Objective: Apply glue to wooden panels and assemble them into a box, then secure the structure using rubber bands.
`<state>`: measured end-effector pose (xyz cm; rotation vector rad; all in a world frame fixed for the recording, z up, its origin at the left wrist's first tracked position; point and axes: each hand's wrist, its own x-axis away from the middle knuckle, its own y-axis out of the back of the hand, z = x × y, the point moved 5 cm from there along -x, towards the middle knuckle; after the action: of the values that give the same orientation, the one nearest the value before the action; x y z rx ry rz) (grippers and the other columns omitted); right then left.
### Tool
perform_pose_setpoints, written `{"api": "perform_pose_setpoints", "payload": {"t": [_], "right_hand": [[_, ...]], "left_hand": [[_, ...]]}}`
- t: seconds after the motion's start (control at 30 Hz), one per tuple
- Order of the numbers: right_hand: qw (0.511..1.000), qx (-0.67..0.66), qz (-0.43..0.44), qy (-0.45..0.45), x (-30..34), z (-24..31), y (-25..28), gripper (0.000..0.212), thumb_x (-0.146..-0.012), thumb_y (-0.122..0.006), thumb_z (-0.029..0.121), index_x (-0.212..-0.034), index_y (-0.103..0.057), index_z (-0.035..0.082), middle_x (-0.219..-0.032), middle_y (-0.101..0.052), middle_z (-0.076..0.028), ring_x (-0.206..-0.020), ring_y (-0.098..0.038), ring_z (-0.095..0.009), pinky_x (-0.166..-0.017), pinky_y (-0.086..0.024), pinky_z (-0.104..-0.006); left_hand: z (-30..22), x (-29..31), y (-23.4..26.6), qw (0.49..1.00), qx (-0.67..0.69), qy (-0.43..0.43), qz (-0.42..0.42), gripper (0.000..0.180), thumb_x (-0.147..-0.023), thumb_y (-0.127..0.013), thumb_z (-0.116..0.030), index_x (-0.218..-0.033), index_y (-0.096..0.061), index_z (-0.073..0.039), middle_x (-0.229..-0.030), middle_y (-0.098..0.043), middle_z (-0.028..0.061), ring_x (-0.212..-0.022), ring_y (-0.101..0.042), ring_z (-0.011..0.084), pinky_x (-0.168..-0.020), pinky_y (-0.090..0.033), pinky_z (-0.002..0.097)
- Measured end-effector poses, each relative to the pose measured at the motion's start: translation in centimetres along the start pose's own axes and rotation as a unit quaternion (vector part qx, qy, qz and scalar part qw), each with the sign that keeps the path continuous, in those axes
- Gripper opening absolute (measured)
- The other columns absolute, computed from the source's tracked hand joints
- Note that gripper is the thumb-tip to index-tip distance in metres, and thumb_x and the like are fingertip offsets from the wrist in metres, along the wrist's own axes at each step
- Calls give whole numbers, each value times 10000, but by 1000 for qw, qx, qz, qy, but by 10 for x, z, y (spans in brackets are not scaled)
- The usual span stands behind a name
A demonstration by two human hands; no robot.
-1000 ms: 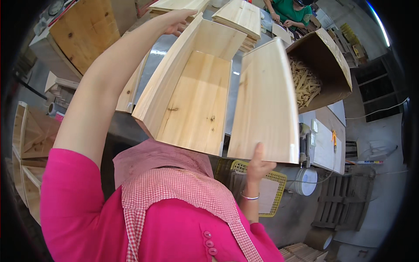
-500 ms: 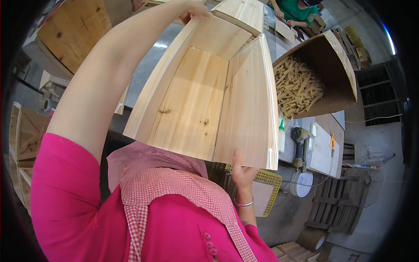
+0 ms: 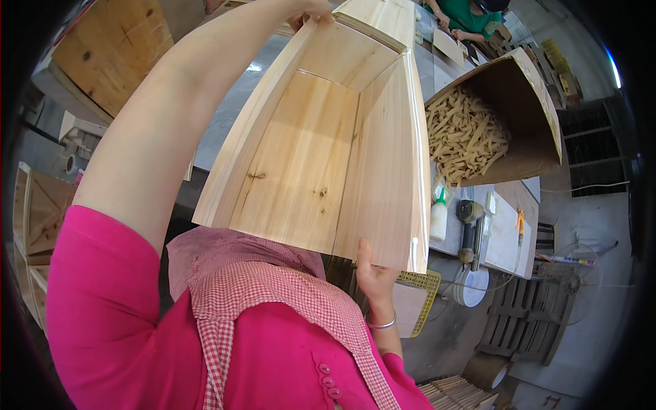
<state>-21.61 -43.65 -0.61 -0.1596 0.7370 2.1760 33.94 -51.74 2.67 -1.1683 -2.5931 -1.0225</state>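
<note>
Between my two hands a pale wooden box [image 3: 294, 164] is held tilted, its open side toward me. The long right wall carries a white bead of glue [image 3: 415, 244] on its upper edge, thickest at the near corner. My left hand [image 3: 311, 14] reaches across to the far end and is closed on the far left corner; its fingers are partly hidden. At the near end my right hand [image 3: 375, 277], with a bangle on the wrist, grips the lower edge, thumb against the right wall.
Right of the box stands a cardboard carton [image 3: 540, 109] of wood strips [image 3: 468, 133]. Near it are a green-tipped glue bottle [image 3: 439, 220], a nail gun [image 3: 469, 232], an orange-handled tool [image 3: 521, 224] and a white bucket [image 3: 471, 287]. Another wooden box [image 3: 379, 19] lies beyond. A person in green [image 3: 471, 17] works at the far right.
The box has shifted slightly to the left at its right side, turning a little. My right hand has moved left with it, and more of the glue bottle shows.
</note>
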Motion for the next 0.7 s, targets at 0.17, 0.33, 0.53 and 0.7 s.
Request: {"api": "perform_pose_setpoints", "payload": {"t": [0.17,0.33,0.53,0.7], "right_hand": [[1000,-18,13,-19,4,-1,-1,304,-899,-698,39,-1167,-614,-77,-1086,-677,-154,-980,-656,-220,-851,-522,-332],[998,43,48,25,7,1,-10,322,-905,-694,44,-1192,-606,-75,-1104,-680,-168,-998,-660,-236,-865,-523,-333],[997,43,53,34,6,0,-12,341,-891,-688,36,-1208,-609,-63,-1094,-681,-188,-989,-672,-295,-872,-530,-364],[995,59,49,65,4,3,-16,355,-873,-696,40,-1206,-615,-54,-1082,-684,-195,-964,-685,-333,-853,-539,-389]], "left_hand": [[3,-9,3,999,-17,15,-22,410,-851,-685,-222,-1212,-637,-34,-1228,-611,210,-1133,-612,372,-908,-551,597],[10,-14,5,998,-39,34,30,369,-806,-663,-150,-1145,-654,-4,-1169,-620,236,-1099,-627,389,-865,-572,602],[-4,14,10,999,-43,21,-3,323,-844,-652,-140,-1139,-660,-10,-1089,-662,178,-1004,-666,324,-818,-586,530],[-14,44,9,996,-88,-8,-7,330,-818,-698,-152,-1102,-660,12,-1057,-669,148,-886,-697,287,-775,-597,505]]}}
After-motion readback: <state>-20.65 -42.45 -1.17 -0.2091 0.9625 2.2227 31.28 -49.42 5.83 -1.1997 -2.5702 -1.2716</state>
